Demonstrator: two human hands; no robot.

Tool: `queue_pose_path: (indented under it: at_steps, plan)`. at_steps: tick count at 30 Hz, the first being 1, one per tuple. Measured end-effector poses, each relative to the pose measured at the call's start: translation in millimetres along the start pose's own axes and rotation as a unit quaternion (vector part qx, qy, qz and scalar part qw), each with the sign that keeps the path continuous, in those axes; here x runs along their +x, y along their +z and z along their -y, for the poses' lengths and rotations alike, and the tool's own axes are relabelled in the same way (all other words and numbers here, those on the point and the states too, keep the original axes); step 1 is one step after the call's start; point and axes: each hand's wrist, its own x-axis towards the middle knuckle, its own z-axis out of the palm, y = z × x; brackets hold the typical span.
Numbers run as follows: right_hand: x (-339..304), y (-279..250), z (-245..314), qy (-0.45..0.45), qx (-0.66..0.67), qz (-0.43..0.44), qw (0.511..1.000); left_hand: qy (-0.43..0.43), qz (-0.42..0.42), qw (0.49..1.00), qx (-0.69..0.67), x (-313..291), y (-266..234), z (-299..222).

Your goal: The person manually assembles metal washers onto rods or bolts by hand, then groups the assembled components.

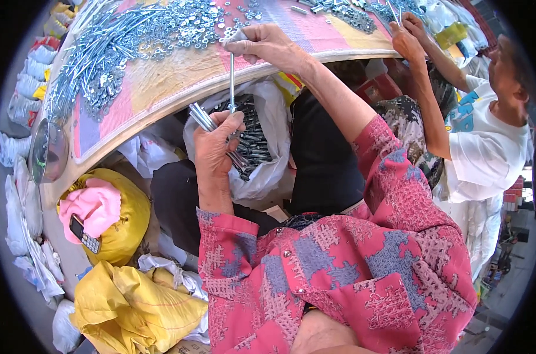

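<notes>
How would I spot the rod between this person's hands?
Start at the near edge of the cloth-covered table. The right hand appears above the left hand. The metal rod runs upright between them, thinner than the metal pieces bundled beside its lower end.

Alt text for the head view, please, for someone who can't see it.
The right hand pinches the top of a slim metal rod; the left hand holds its lower end and several metal tubes. Below, a white plastic bag holds metal fasteners; washers and long rods lie heaped on the cloth-covered table.
</notes>
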Motion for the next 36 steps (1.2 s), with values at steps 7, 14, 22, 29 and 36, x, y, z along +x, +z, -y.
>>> queue_pose_path:
  at_steps: [7, 14, 22, 29, 36]
  plan:
    - [13, 22, 24, 0.02, -0.158, 0.064, 0.985, 0.004, 0.033, 0.999, -0.033, -3, -18, -2]
    - [-4, 55, 22, -0.091, -0.349, -0.219, 0.906, 0.055, -0.026, 0.993, -0.097, -11, -28, -11]
    - [-75, 138, 84, -0.316, -0.229, -0.102, 0.915, 0.185, 0.001, 0.923, -0.338, -10, -25, -5]
    - [-28, 130, 58, -0.237, -0.343, -0.245, 0.875, 0.113, -0.032, 0.977, -0.179, -16, -40, -16]
    - [-88, 162, 112, -0.383, -0.145, -0.134, 0.902, 0.212, -0.05, 0.944, -0.249, -30, -46, -16]
